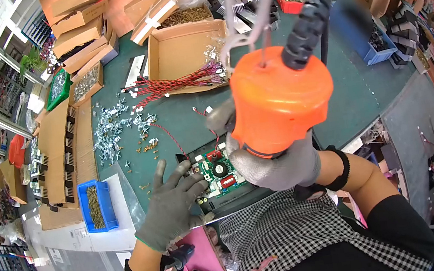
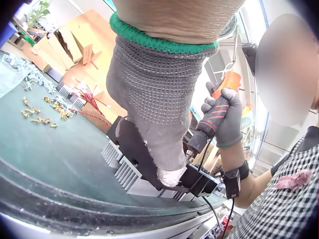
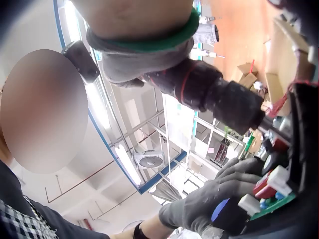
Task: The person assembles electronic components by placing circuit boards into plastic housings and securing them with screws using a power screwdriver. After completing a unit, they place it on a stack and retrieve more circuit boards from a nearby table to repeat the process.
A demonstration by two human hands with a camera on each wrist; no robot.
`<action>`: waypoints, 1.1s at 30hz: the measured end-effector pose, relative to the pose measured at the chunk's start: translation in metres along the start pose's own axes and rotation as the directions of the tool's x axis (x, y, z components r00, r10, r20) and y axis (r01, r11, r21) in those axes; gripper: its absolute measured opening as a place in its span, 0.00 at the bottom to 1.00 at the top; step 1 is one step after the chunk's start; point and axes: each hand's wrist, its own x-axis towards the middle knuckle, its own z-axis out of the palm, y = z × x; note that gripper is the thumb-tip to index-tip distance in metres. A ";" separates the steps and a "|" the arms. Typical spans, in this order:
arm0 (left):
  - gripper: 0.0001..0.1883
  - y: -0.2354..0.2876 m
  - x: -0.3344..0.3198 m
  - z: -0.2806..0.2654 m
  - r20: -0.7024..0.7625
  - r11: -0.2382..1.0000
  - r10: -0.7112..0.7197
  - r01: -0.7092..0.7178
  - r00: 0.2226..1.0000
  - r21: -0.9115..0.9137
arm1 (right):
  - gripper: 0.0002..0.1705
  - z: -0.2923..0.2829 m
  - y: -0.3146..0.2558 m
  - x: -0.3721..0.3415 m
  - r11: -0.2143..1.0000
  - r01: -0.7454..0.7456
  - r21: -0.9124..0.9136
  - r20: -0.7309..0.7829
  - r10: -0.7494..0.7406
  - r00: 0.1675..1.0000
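Powered driver held over circuit board in black housing; both hands engaged

The green circuit board (image 1: 216, 187) sits in a black housing (image 1: 243, 203) at the near edge of the green-topped table (image 1: 347, 117), directly before the seated-level checked apron (image 1: 275, 232). Metal fins (image 2: 127, 174) are seen under the housing.

The right hand (image 1: 279, 166), gloved in grey, is clamped round a black driver with an orange cap (image 1: 283, 101). The driver slants down toward the board; contact at its tip is hidden and cannot be confirmed.

The left hand (image 1: 174, 205), also gloved, lies at the left side of the housing, fingers extended and spread, fingertips over the board's left edge. The hands are apart from each other.

Left of the housing stands a blue bin (image 1: 107, 206) of small brass-coloured parts. Farther off, silver fasteners (image 1: 108, 134) lie loose at left, with brass screws (image 1: 146, 147) just right of them. Red-and-black wires (image 1: 176, 83) lie across the near side of an open carton (image 1: 180, 49).
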 end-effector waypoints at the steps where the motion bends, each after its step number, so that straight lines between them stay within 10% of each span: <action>1: 0.36 0.003 0.000 -0.003 0.001 1.000 -0.009 0.009 1.000 0.017 | 0.27 -0.004 -0.008 0.000 0.995 -0.073 0.061 0.012 0.072 0.997; 6: 0.40 0.029 0.016 -0.044 0.072 0.991 -0.095 0.087 0.993 0.099 | 0.23 -0.046 -0.056 0.016 0.984 -0.100 0.148 -0.013 0.103 0.995; 12: 0.45 0.059 0.090 -0.012 0.055 0.942 0.319 -0.323 0.946 0.095 | 0.34 -0.069 -0.045 0.001 0.996 0.090 0.008 -0.081 -0.089 0.993; 33: 0.38 0.046 0.103 0.012 -0.001 0.952 0.303 -0.303 0.953 -0.035 | 0.30 -0.058 -0.011 -0.011 0.949 0.124 -0.289 -0.003 -0.130 0.991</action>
